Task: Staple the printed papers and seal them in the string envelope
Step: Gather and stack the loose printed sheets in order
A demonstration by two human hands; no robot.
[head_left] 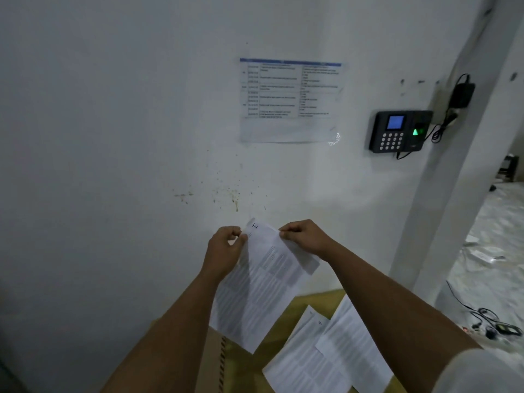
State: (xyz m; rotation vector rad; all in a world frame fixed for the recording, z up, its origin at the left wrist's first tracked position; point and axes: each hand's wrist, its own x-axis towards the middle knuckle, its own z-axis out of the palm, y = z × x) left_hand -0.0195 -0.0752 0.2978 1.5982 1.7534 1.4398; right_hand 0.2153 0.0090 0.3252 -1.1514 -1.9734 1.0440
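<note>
Thin, flat printed sheets (263,279) hang in the air before a stained white wall (113,137), long axis running from the pinched top edge down toward the person. The left hand (224,251) and right hand (304,236) each pinch an upper corner. Below the grip, 2 more printed pages (326,355) lie on a brown surface (317,300).

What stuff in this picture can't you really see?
- Head view: words on the held papers are blurred and too small.
- Wall notice: text too small.
- Loose sheets run behind the right forearm and off the bottom edge.
- No stapler or string envelope is in view.
</note>
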